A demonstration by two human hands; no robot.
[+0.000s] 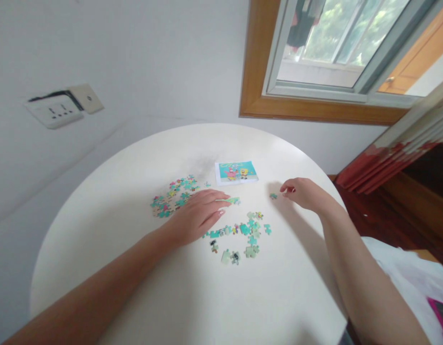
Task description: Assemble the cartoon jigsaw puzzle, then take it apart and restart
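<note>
**White counter (135, 278) beneath a window (322, 43)**

Just below the picture card (236, 172), the left hand (198, 215) lies flat, grip open, fingertips on a pale green joined strip (233, 200) running left-right. Right of the card, the right hand (302, 191) curls loosely, empty, beside one teal piece (273, 195), its print too small to read.

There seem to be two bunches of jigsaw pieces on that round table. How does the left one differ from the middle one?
The left bunch is packed tight; the middle bunch is spread loosely with gaps. The left bunch mixes pink and tan into its teal; the middle bunch is mostly teal and pale green. Both lie on the white table, beside the left hand.
</note>
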